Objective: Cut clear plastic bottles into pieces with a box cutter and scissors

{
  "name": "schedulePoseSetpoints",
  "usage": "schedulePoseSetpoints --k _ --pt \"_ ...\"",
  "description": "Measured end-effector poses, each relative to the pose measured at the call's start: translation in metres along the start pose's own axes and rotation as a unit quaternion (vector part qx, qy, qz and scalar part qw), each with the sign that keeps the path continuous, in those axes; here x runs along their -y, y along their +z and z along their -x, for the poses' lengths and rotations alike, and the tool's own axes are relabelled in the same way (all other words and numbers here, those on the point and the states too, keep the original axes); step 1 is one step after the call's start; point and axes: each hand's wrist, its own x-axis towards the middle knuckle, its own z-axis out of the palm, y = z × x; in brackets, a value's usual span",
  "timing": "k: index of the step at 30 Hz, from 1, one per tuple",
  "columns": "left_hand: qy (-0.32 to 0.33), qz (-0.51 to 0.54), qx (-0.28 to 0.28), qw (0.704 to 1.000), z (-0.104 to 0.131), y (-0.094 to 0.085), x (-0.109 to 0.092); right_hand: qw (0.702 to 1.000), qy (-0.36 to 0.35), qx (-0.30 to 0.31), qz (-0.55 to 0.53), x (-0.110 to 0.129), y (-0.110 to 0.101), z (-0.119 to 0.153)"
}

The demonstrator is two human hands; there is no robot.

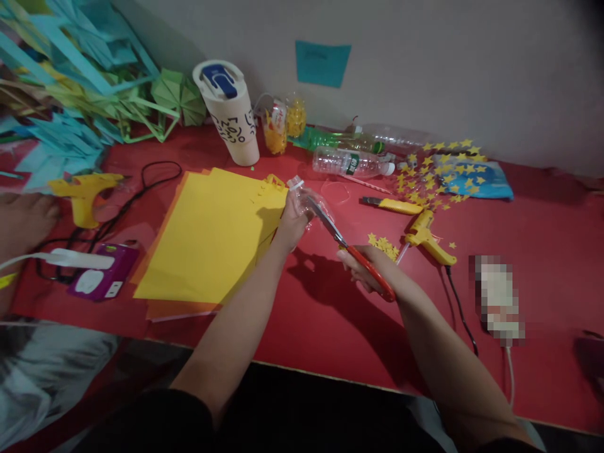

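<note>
My left hand (293, 221) grips a clear plastic bottle piece (322, 206) with a white ring at its neck, held above the red table. In my right hand (365, 267) is a pair of scissors (349, 246) with red handles. Its blades point up and left and meet the clear plastic; whether they are parted I cannot tell. Just left of my left hand lies a stack of yellow and orange paper sheets (207, 233). A heap of small yellow stars (383, 246) lies beyond my right hand.
A yellow glue gun (430, 238) and a yellow cutter knife (392, 205) lie to the right. Clear bottles (352, 162), a white tumbler (231, 113) and star-covered plastic (441, 175) stand or lie along the wall. Another person's hand (26, 220) rests at left near a second glue gun (85, 195).
</note>
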Motion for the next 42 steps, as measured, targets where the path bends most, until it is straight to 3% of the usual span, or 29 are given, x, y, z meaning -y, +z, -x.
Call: schedulePoseSetpoints --k 6,12,21,30,42 --pt "0.022 -0.004 0.022 1.0 -0.002 -0.003 0.005 1.0 0.004 -0.002 -0.015 0.002 0.0 0.001" --pt "0.022 -0.055 0.021 0.998 -0.002 -0.004 0.004 0.997 0.076 -0.008 -0.007 0.013 0.001 0.0" --pt "0.053 -0.062 0.037 0.996 -0.006 -0.013 0.01 0.999 0.039 0.008 -0.017 0.007 -0.002 -0.002" --pt "0.117 -0.125 0.123 0.978 -0.017 -0.03 0.033 0.998 0.023 -0.003 -0.055 0.006 0.0 0.002" --pt "0.068 -0.053 0.071 0.994 -0.011 -0.018 0.021 0.997 0.072 -0.005 0.019 0.014 -0.001 -0.001"
